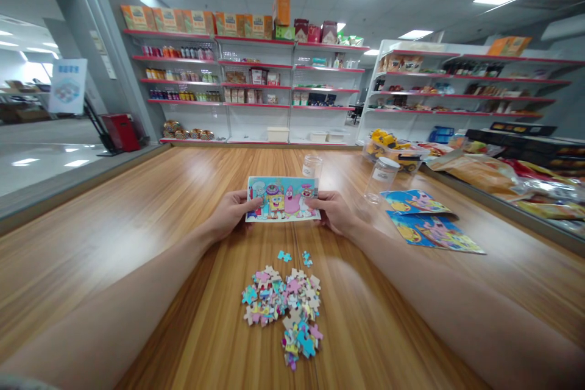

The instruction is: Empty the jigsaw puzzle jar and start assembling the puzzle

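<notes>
A cartoon picture card (283,200) with several coloured characters on a light blue ground is held up above the wooden table (183,298). My left hand (231,213) pinches its left end, thumb on the front and fingers behind. At the right end my right hand (336,212) grips it the same way. Below the card lies a heap of loose jigsaw pieces (269,298), pink, blue and bare beige, some face down. Two blue pieces, one jigsaw piece (284,256) and another jigsaw piece (306,258), lie apart from the heap, nearer the card.
Behind the card stands a clear jar (313,166); another clear jar (382,177) is to its right. A blue folded cartoon sheet (429,222) lies on the right. Farther back are a plastic bin of yellow toy trucks (393,149) and packaged goods (498,173). Stocked shelves (256,67) line the back.
</notes>
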{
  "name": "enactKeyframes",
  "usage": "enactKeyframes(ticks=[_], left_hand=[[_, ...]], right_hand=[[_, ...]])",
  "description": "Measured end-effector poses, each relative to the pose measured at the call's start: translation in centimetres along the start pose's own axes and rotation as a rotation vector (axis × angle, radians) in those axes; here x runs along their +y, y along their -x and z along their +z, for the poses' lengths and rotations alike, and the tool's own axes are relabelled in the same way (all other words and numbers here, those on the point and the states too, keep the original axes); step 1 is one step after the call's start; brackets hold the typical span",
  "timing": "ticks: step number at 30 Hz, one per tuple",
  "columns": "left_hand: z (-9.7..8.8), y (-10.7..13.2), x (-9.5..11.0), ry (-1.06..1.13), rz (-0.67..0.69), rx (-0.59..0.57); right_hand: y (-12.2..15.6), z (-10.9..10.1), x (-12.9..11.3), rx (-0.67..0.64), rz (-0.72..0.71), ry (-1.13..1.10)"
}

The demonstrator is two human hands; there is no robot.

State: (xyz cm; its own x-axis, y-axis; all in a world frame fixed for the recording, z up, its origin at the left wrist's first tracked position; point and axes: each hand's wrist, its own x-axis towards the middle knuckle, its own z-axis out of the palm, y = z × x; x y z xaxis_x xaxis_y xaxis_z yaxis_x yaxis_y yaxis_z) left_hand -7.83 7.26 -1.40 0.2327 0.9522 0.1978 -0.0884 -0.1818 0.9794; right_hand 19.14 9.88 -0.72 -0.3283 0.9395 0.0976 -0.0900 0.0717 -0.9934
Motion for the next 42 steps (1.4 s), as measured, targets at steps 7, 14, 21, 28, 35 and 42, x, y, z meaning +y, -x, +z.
enactKeyframes(ticks=[7,14,21,28,35,42], left_hand=[[-0.3,-0.1,-0.1,0.078,0.041,-0.004],[0.0,0.2,0.3,0.173,0.005,-0.009],[0.5,0.7,1.3,0.181,-0.037,0.033],[0.4,-0.1,0.2,-0.014,0.023,0.277],[0.3,-0.2,0.2,-0.383,0.170,0.578],[8.6,5.4,6.1,-0.151,0.301,0.253]], right_hand=[[-0.1,0.1,-0.2,-0.025,0.026,-0.082],[0.2,0.3,-0.2,-0.054,0.027,-0.151],[0.5,1.0,-0.8,-0.059,0.020,-0.135],[0.5,0.5,-0.2,0.089,-0.086,0.138],[-0.3,-0.6,0.6,0.286,-0.220,0.552],[0.7,0.3,0.3,0.312,-0.431,0.818]])
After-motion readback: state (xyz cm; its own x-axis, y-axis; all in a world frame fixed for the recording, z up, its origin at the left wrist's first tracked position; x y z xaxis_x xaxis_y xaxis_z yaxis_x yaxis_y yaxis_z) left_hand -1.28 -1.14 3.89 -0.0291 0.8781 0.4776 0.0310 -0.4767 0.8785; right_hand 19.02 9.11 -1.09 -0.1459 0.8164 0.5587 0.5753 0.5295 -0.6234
